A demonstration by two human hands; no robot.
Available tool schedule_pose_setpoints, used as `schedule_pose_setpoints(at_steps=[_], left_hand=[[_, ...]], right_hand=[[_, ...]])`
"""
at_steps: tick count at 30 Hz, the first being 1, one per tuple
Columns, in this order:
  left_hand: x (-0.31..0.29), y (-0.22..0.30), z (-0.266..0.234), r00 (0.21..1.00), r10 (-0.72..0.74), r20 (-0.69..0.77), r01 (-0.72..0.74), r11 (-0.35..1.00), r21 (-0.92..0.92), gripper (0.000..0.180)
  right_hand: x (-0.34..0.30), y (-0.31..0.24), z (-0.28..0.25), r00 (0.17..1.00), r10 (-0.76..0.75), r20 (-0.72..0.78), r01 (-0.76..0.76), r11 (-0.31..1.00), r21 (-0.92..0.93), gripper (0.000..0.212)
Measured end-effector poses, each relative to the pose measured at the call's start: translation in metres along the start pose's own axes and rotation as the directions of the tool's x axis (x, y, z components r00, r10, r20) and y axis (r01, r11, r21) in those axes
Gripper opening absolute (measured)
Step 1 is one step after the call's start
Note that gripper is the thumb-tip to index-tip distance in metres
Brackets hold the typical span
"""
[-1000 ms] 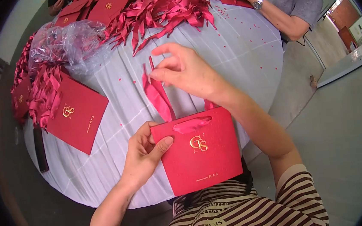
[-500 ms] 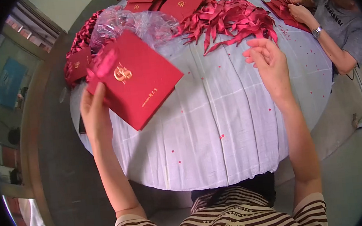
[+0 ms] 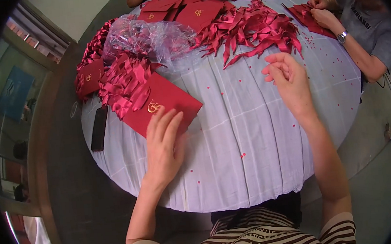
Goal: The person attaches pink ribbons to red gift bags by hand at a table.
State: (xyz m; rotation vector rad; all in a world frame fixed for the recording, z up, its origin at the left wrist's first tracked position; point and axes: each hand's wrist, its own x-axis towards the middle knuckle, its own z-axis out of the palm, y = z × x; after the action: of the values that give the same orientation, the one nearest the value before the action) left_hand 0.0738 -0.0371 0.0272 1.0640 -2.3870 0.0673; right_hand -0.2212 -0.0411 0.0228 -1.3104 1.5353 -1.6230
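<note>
A flat red paper bag (image 3: 180,99) with a gold emblem lies tilted on the white tablecloth, against a heap of shiny red ribbon loops (image 3: 124,81). My left hand (image 3: 163,150) is over its near part, fingers stretched out and resting on or just above it; exact contact is hard to tell. Over the cloth on the right hovers my right hand (image 3: 288,79), fingers loosely bent and nothing visible in them. Beyond it spreads a pile of red ribbons (image 3: 255,31).
Many red bags (image 3: 198,15) are stacked at the far side, beside crumpled clear plastic (image 3: 151,37). A dark phone (image 3: 98,129) lies near the left edge. At right, a co-worker's hands (image 3: 325,15) handle red bags. Small red dots are scattered on the cloth.
The red bag has gone from being held up in my left hand to lying by the ribbon heap. My left hand has moved right and its fingers have spread; my right hand barely moved.
</note>
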Motion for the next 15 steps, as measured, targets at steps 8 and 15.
schedule_pose_setpoints(at_steps=[8, 15], left_hand=[[0.082, 0.001, 0.014, 0.986, 0.160, 0.054, -0.144, 0.963, -0.229, 0.037], [0.253, -0.091, 0.116, 0.995, -0.092, -0.037, 0.070, 0.917, -0.392, 0.023]], right_hand=[[-0.011, 0.029, 0.015, 0.990, 0.001, 0.144, 0.043, 0.953, -0.299, 0.015], [-0.031, 0.036, 0.031, 0.906, -0.245, 0.345, 0.412, 0.696, -0.588, 0.014]])
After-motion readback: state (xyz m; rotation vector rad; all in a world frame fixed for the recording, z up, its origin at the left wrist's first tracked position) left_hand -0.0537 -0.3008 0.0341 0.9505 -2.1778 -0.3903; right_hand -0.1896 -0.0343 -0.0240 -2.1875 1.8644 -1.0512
